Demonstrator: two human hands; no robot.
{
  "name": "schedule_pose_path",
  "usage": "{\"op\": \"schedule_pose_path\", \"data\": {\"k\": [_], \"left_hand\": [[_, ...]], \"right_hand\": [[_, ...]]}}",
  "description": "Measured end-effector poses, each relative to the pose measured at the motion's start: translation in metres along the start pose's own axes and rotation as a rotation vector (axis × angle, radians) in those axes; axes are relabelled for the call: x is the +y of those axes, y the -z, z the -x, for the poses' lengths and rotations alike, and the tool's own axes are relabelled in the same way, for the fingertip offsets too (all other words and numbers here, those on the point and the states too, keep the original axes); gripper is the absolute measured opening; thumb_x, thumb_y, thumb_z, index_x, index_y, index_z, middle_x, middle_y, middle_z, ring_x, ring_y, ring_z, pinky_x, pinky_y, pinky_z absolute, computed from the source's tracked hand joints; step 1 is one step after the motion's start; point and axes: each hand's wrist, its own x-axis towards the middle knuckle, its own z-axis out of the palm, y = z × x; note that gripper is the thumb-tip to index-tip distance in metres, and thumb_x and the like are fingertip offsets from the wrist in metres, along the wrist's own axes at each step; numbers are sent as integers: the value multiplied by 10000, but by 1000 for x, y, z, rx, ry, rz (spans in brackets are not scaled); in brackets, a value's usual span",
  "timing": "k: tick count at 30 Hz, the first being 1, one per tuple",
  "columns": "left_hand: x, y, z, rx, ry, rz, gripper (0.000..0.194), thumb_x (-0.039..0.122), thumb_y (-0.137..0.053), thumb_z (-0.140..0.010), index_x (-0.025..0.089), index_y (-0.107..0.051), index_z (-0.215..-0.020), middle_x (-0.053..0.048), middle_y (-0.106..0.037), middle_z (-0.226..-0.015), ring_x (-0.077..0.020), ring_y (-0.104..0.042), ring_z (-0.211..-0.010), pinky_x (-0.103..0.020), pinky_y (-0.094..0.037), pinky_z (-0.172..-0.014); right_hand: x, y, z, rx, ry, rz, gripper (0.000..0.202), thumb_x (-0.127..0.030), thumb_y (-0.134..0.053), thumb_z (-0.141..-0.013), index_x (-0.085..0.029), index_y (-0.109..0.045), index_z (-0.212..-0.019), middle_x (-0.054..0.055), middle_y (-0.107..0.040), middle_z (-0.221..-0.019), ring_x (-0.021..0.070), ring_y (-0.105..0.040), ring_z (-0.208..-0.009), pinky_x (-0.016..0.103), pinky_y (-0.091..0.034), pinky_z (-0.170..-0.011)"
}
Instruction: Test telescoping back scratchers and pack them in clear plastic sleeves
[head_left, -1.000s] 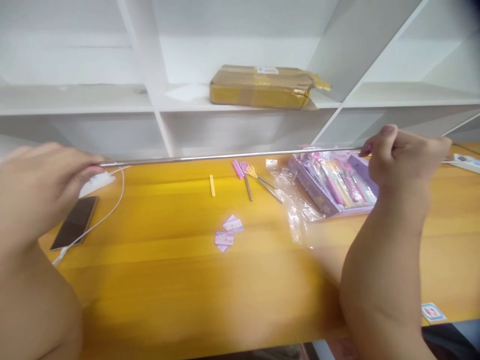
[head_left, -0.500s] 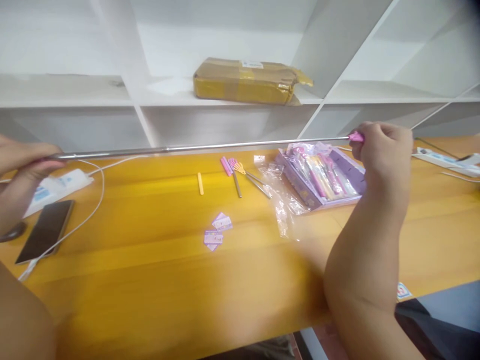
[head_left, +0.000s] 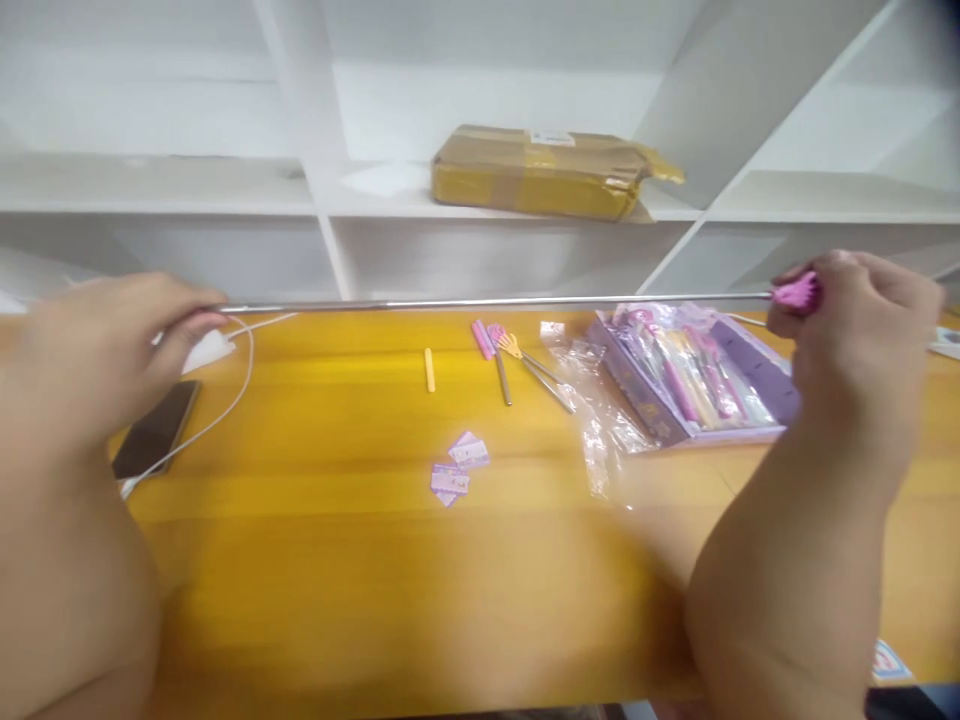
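A telescopic back scratcher [head_left: 495, 301] stretches level across the view, its thin metal rod drawn out long. My left hand [head_left: 127, 340] pinches the rod's left end. At the other end my right hand [head_left: 862, 310] is closed around the pink claw-shaped head, which shows partly between the fingers. Below the rod, on the wooden desk [head_left: 315, 580], lie another scratcher with a pink head [head_left: 501, 365] and one with a yellow head [head_left: 510, 346]. A pink sleeve [head_left: 482, 340], a yellow sleeve [head_left: 430, 370] and several small purple cards [head_left: 457, 468] lie close by.
A purple box [head_left: 731, 436] of wrapped scratchers stands at the right, with clear plastic wrappers [head_left: 600, 420] beside it. A phone [head_left: 157, 435] and white cable [head_left: 247, 370] lie at the left. A taped parcel [head_left: 536, 180] rests on the white shelf [head_left: 375, 205] behind.
The view has shifted left, so the desk things appear further right. Both hands still hold the scratcher's ends; more of the left hand and the pink head now shows.
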Motion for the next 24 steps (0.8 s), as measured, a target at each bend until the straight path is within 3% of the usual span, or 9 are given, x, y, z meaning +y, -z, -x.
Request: {"op": "schedule_pose_path", "data": {"k": [5,10,14,18,22,24], "left_hand": [[15,11,-1,-40,3,-47,529,535,-336,-1112,203,-737,-1204,-35,-742,-1112,-231,-666,-1067,-339,-462,-954],[2,8,-1,28,16,-11,555,569,-331,-1095,190,-737,-1107,-23,-707,-995,-194,-625,-1026,-376,-433,-1068],[-4,7,1,26,23,-51,539,543,-300,-1106,211,-724,-1087,-35,-699,-978,-195,-605,-1014,-354,-419,-1053],[-4,10,3,35,2,-77,531,559,-311,-1110,212,-712,-1137,-41,-719,-1028,-200,-611,-1017,-341,-425,-1014],[0,16,3,-36,-35,-142,459,493,-314,-1125,217,-681,-1150,-42,-739,-1043,-202,-624,-1010,-338,-437,-957],[3,18,4,-32,-32,-136,414,469,-339,-1126,221,-671,-1133,-36,-748,-1034,-201,-633,-997,-339,-446,-960]], "right_hand": [[-4,4,1,45,-123,-105,378,-137,-619,-901,-213,-532,-541,-46,-279,-487,75,-218,-440,370,-124,-554],[-8,0,6,-7,53,-231,363,-245,-588,-929,-229,-517,-574,-32,-335,-542,87,-289,-459,335,-220,-515],[-5,-14,1,149,145,-273,398,-217,-508,-937,-245,-438,-547,-28,-357,-527,87,-334,-433,320,-263,-490],[-8,-22,-3,259,69,-287,502,-221,-554,-926,-256,-275,-509,-46,-294,-525,66,-284,-459,318,-189,-513],[-18,-15,2,12,-264,-424,349,-194,-387,-920,-275,-297,-593,-58,-195,-559,92,-135,-472,362,-112,-552],[-23,-11,6,-90,-350,-536,312,-211,-287,-927,-290,-321,-627,-61,-103,-578,120,-50,-492,386,-90,-583]]}}
